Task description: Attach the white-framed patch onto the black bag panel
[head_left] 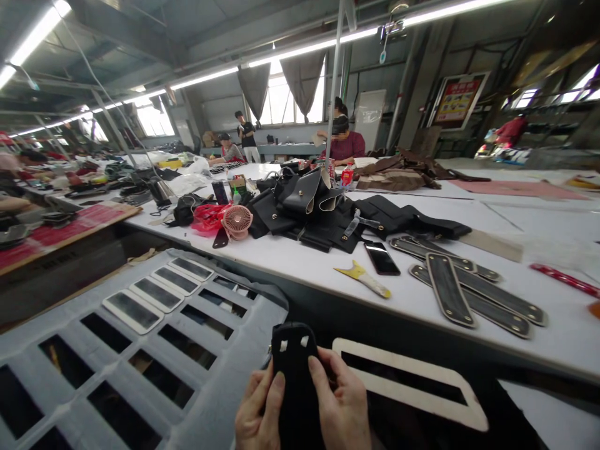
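Note:
A long black piece with a rounded top end and two small whitish marks near that end is held upright at the bottom middle. My left hand grips its left edge, thumb on the near face and fingers behind. On the opposite edge my right hand pinches it the same way, with the thumb below the right mark. A small metallic bit shows at its left edge. Its lower part runs out of the frame. Just right of my right hand lies a cream rectangular frame with a long slot.
A grey slotted rack with pale-edged dark plates stands at left. On the white table are black leather pieces, a pink fan, a phone, a yellow-handled tool and black straps. People sit beyond.

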`<action>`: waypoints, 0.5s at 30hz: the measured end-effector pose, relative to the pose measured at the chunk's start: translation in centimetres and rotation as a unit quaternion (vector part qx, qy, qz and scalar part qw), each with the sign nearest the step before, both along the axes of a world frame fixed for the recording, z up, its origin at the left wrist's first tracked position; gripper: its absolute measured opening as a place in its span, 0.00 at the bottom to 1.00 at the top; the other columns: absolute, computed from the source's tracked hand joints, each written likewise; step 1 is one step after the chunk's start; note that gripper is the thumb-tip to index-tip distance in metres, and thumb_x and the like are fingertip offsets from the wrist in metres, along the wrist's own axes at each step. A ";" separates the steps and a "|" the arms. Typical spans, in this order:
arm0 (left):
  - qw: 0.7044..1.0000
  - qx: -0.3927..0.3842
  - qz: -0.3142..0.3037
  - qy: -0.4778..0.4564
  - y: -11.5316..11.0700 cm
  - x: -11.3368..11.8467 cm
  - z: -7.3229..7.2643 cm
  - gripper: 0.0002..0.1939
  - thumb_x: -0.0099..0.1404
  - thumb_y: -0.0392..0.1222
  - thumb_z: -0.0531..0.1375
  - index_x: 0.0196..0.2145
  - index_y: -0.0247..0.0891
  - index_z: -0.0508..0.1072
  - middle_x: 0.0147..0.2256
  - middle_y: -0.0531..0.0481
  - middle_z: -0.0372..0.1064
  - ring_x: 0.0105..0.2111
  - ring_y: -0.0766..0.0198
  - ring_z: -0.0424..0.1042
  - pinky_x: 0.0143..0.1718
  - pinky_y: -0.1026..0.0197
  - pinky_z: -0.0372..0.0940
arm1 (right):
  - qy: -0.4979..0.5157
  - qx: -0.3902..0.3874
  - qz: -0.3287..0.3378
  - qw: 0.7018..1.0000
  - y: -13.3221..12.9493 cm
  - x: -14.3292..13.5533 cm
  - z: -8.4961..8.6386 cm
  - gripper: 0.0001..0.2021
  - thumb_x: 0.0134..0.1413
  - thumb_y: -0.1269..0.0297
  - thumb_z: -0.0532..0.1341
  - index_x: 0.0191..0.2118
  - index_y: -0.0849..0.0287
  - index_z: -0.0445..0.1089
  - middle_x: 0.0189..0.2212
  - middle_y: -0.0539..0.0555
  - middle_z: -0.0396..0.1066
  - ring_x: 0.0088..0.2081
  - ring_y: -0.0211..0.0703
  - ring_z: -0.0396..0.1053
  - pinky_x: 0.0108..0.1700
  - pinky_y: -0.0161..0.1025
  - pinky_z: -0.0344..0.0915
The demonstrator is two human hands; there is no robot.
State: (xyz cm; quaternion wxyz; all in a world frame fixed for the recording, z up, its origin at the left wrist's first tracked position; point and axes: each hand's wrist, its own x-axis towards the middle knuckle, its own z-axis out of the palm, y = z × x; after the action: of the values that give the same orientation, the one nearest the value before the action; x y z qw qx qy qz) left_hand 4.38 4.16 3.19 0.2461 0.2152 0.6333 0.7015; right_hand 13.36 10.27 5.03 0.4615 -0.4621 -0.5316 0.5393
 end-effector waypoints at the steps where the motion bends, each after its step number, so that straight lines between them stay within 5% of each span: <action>1: 1.000 0.000 -0.004 0.009 0.0 0.0 -0.1 0.18 0.57 0.54 0.66 0.40 0.42 0.82 0.27 0.54 0.66 0.25 0.67 0.65 0.24 0.69 0.63 | 0.003 -0.009 0.005 1.000 0.0 0.3 -0.3 0.21 0.56 0.46 0.60 0.43 0.59 0.75 0.34 0.57 0.78 0.31 0.48 0.75 0.30 0.35 0.71; 6: 0.996 -0.006 -0.007 0.089 -1.1 -0.4 -1.7 0.20 0.62 0.50 0.63 0.51 0.44 0.77 0.31 0.52 0.71 0.30 0.64 0.71 0.32 0.67 0.68 | 0.007 0.021 0.047 0.999 -1.4 1.8 -2.9 0.19 0.53 0.48 0.64 0.43 0.57 0.77 0.37 0.56 0.78 0.39 0.49 0.76 0.39 0.34 0.73; 10: 0.981 -0.040 -0.032 0.189 -2.8 -0.6 -4.0 0.22 0.62 0.47 0.63 0.54 0.44 0.73 0.45 0.46 0.77 0.42 0.55 0.76 0.43 0.60 0.72 | -0.031 0.038 0.039 0.998 -3.3 2.9 -4.9 0.18 0.52 0.48 0.65 0.41 0.55 0.78 0.35 0.54 0.77 0.37 0.45 0.76 0.40 0.30 0.71; 15: 0.974 -0.077 -0.035 0.209 -3.7 -0.2 -4.8 0.22 0.65 0.46 0.61 0.56 0.42 0.71 0.53 0.45 0.73 0.51 0.52 0.73 0.51 0.56 0.69 | -0.055 0.006 0.061 0.997 -3.8 3.1 -5.0 0.20 0.55 0.46 0.62 0.41 0.57 0.79 0.36 0.56 0.78 0.37 0.48 0.76 0.38 0.32 0.72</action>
State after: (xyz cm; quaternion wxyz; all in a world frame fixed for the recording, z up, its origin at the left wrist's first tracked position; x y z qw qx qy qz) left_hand 4.20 0.45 -1.57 0.1484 0.3593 0.7150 0.5811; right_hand 16.42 6.49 0.00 0.4009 -0.4552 -0.5862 0.5370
